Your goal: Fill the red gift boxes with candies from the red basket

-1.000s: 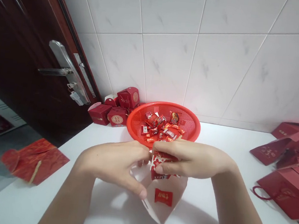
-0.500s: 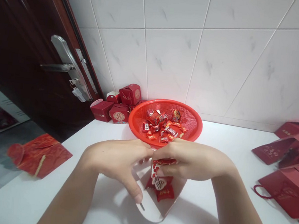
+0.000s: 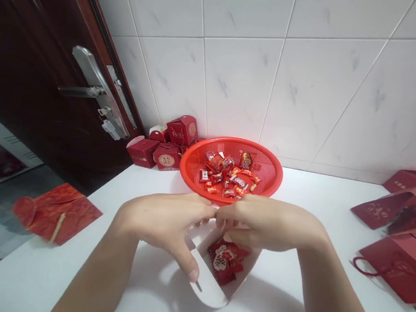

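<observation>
A small box (image 3: 213, 289) with a white inside stands unfolded at the top on the white table, its near flap tilted toward me. My left hand (image 3: 170, 227) is closed on the box's left side, thumb on the flap near its slot and fingers behind. Several red-wrapped sweets (image 3: 224, 263) lie inside. Over the far right part of the box hovers my right hand (image 3: 249, 223), fingers curled, thumb a little apart, no sweet visible between them. Just beyond both hands is a red plastic basket (image 3: 278, 176) holding several wrapped sweets (image 3: 240, 181).
Closed red gift boxes (image 3: 166, 157) are piled left of the basket against the tiled wall (image 3: 238, 89). A red patterned bag (image 3: 60, 214) lies at the table's left edge. Red paper bags (image 3: 393, 264) crowd the right side. A dark door (image 3: 35, 56) stands at left.
The sweet that was between my right fingers has dropped into the box among the others. My left hand keeps its hold on the box, and the view has shifted slightly.
</observation>
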Motion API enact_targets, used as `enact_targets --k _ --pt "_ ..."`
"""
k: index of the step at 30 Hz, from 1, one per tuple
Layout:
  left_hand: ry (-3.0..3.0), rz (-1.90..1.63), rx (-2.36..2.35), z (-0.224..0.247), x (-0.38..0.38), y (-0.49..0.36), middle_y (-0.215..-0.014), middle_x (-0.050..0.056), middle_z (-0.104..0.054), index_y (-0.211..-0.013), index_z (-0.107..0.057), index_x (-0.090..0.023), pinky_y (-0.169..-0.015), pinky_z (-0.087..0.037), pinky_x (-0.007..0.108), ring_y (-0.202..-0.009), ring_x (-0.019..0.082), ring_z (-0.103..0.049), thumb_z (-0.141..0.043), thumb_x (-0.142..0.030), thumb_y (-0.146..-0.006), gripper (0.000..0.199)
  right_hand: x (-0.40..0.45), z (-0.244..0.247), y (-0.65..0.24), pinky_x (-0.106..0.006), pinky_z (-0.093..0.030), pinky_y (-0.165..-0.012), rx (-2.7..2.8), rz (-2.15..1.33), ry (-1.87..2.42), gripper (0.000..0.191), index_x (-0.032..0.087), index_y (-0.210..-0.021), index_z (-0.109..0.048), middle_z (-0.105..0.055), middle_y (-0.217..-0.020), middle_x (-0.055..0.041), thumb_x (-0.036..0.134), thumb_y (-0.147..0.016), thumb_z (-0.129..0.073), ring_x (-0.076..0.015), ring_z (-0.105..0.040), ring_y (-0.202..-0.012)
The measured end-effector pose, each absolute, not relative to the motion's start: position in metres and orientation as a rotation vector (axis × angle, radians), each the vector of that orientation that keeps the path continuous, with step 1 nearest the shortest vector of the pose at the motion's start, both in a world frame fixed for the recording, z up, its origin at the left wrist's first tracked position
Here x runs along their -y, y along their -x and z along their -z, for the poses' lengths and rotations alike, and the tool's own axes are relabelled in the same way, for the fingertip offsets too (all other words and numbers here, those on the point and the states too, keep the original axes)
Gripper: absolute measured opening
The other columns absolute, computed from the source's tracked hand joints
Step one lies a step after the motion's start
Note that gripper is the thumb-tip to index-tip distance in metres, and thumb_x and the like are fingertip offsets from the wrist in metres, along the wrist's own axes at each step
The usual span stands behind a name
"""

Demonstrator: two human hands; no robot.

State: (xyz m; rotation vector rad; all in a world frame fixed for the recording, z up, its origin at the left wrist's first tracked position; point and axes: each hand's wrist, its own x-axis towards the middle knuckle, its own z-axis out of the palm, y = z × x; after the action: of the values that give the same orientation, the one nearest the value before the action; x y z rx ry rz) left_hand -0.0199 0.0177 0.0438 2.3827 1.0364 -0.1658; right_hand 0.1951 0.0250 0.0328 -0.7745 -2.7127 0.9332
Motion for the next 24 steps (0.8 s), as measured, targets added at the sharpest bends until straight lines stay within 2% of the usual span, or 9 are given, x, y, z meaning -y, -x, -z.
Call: enact_targets --k 3,8,12,16,21,24 --pt "-2.388 0.201 -1.069 -0.044 -0.017 0.019 -0.09 -0.001 -0.065 -0.097 -0.065 -0.022 -0.066 -0.042 0.024 -0.083 0.02 -0.061 -0.088 -0.049 -0.055 0.055 -0.025 -0.034 -0.194 -0.024 -0.037 -0.054 2.8 -0.903 0.872 0.019 0.017 -0.094 -0.072 -0.071 -0.081 -0.0035 0.008 -0.086 -0.057 -0.0139 -0.058 -0.064" --pt "-2.4 0.242 -1.057 -0.047 -0.016 0.019 -0.096 0.002 -0.066 -0.103 -0.066 -0.021 -0.071 -0.044 0.026 -0.088 0.023 -0.061 -0.084 -0.058 -0.059 0.061 -0.02 -0.045 -0.198 -0.024 -0.043 -0.061 2.78 -0.941 0.763 0.021 0.017 -0.105 -0.069 -0.072 -0.093 -0.0046 0.01 -0.091 -0.055 -0.0147 -0.063 -0.074" --pt "-2.404 0.18 -1.047 -0.048 -0.015 0.024 -0.106 0.004 -0.067 -0.124 -0.063 -0.024 -0.077 -0.045 0.028 -0.096 0.024 -0.061 -0.077 -0.063 -0.068 0.069 -0.015 -0.059 -0.217 -0.026 -0.046 -0.065 2.666 -0.819 0.746 0.016 0.017 -0.102 -0.069 -0.072 -0.086 -0.0033 0.022 -0.097 -0.055 -0.0149 -0.063 -0.073" --pt "-2.429 0.124 -1.024 -0.049 -0.012 0.03 -0.114 0.006 -0.067 -0.133 -0.059 -0.027 -0.082 -0.044 0.029 -0.104 0.026 -0.06 -0.073 -0.063 -0.075 0.069 -0.005 -0.066 -0.235 -0.027 -0.05 -0.074 2.476 -0.721 0.77 0.021 0.018 -0.105 -0.069 -0.073 -0.097 -0.005 0.033 -0.099 -0.055 -0.0166 -0.066 -0.084" --pt "-2.48 0.063 -0.997 -0.055 -0.008 0.034 -0.128 0.007 -0.064 -0.138 -0.056 -0.028 -0.089 -0.043 0.03 -0.112 0.027 -0.058 -0.069 -0.062 -0.079 0.069 0.009 -0.047 -0.243 -0.03 -0.052 -0.083 2.395 -0.682 0.858 0.022 0.02 -0.104 -0.069 -0.072 -0.101 -0.0046 0.037 -0.099 -0.055 -0.0171 -0.065 -0.091" --pt "-2.501 0.045 -1.043 -0.058 -0.009 0.033 -0.126 0.006 -0.066 -0.136 -0.057 -0.028 -0.088 -0.043 0.03 -0.11 0.026 -0.059 -0.06 -0.057 -0.087 0.057 0.017 -0.023 -0.246 -0.034 -0.052 -0.087 2.384 -0.71 0.911 0.024 0.021 -0.104 -0.069 -0.071 -0.11 -0.0058 0.04 -0.098 -0.056 -0.0193 -0.065 -0.098"
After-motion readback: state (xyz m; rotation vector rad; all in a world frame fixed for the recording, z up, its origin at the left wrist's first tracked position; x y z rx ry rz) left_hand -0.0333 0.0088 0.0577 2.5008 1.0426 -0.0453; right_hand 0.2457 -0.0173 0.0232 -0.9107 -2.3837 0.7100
